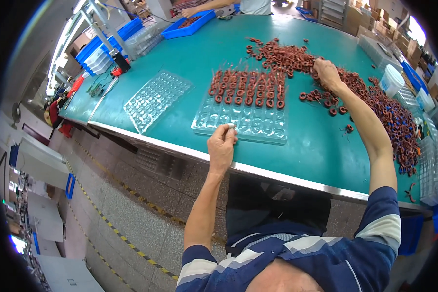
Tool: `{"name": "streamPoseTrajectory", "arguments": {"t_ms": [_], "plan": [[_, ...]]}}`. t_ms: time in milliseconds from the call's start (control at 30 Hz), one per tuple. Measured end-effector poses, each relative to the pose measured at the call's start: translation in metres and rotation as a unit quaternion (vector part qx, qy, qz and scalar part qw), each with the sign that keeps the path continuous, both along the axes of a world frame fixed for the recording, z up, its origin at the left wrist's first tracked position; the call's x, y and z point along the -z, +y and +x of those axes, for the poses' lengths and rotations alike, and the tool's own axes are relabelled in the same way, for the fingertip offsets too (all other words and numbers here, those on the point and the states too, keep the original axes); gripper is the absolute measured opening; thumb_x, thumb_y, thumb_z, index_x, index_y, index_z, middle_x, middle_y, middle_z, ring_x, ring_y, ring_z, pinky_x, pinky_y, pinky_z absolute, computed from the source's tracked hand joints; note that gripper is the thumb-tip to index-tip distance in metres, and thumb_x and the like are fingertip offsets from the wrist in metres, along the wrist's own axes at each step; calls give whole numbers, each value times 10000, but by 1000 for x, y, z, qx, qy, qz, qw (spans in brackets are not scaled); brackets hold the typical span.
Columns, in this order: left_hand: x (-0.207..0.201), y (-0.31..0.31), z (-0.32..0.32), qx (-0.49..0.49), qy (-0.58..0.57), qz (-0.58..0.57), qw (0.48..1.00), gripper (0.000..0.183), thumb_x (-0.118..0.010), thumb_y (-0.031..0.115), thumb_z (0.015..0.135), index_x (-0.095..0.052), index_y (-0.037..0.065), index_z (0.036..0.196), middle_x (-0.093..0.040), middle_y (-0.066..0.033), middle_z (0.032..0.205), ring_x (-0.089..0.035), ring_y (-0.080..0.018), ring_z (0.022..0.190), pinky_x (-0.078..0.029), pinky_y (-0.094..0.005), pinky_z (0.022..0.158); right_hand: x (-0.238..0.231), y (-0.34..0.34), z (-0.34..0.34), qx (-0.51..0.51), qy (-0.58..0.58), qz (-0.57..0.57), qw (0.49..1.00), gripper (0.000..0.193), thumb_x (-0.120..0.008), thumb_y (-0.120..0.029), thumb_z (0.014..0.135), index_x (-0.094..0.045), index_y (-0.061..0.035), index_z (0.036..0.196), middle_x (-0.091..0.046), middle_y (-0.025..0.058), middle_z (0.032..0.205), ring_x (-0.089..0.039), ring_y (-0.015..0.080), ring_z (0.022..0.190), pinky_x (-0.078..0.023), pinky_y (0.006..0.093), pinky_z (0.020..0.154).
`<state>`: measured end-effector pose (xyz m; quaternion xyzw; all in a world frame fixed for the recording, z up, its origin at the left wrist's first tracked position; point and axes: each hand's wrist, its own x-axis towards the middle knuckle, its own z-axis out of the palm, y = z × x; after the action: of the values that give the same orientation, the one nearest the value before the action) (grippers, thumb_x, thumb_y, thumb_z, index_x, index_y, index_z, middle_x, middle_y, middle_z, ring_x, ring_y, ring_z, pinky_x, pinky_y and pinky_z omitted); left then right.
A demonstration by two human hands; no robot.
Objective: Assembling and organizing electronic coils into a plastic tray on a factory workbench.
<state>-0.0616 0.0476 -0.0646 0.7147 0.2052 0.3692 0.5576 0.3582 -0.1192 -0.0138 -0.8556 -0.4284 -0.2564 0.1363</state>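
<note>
A clear plastic tray (pixel 214 117) with round pockets lies in front of me, its far rows filled with reddish-brown wire-wound ring coils (pixel 248 101) whose leads stick up. My left hand (pixel 222 146) is closed at the tray's near edge, thumb and fingers pinched on it. Something small and whitish shows at its fingertips. Out to the right, my right hand (pixel 328 75) reaches into a long heap of loose coils (pixel 360 87). Its fingers are curled down and closed among the coils; what they hold is hidden.
A second clear tray (pixel 156 100) lies on the green table (pixel 316 160) to the left. A blue bin (pixel 189 24) with coils stands at the far edge, near another person's arm (pixel 207 7). White tubs (pixel 392 80) and red-handled pliers (pixel 410 192) are on the right.
</note>
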Motion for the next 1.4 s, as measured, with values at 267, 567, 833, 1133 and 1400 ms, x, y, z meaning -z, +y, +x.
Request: {"name": "streamPoseTrajectory", "arguments": {"t_ms": [267, 567, 833, 1133, 1400], "plan": [[-24, -31, 11, 87, -37, -88, 992, 273, -508, 128, 977, -534, -61, 1173, -643, -111, 918, -624, -138, 772, -527, -264, 687, -60, -27, -124, -230, 405, 275, 841, 192, -560, -172, 963, -636, 3, 984, -684, 75, 845, -626, 98, 690, -498, 220, 594], [-49, -62, 64, 408, -153, -381, 816, 382, -429, 355, 1019, -498, 5, 1157, -639, -145, 921, -653, -209, 743, -543, -309, 639, -58, -28, -221, -361, 521, 185, 751, 178, -610, -184, 940, -641, -9, 932, -667, 39, 783, -618, 86, 675, -492, 235, 593], [-48, -53, 46, 347, -22, -237, 907, 256, -479, 279, 1006, -507, 26, 982, -605, -96, 712, -606, -177, 562, -503, -278, 513, -45, -17, -237, -404, 414, 135, 805, 561, -703, -171, 848, -464, -63, 1344, -582, 55, 1138, -561, 150, 1026, -486, 312, 864], [-40, -51, 26, 448, -37, -429, 783, 324, -460, 296, 995, -569, -9, 994, -558, -98, 652, -564, -197, 499, -456, -276, 453, -31, -18, -243, -422, 172, 120, 882, 224, -742, -197, 801, -637, -58, 942, -593, 94, 1046, -617, 252, 931, -521, 363, 746], [-34, -57, 26, 312, -57, -257, 913, 261, -421, 258, 1032, -506, 27, 1121, -574, -67, 855, -587, -133, 703, -503, -256, 584, -27, -14, -251, -309, 361, 96, 875, 218, -662, -223, 896, -667, -14, 832, -596, 65, 615, -570, 149, 541, -441, 308, 503]]}}
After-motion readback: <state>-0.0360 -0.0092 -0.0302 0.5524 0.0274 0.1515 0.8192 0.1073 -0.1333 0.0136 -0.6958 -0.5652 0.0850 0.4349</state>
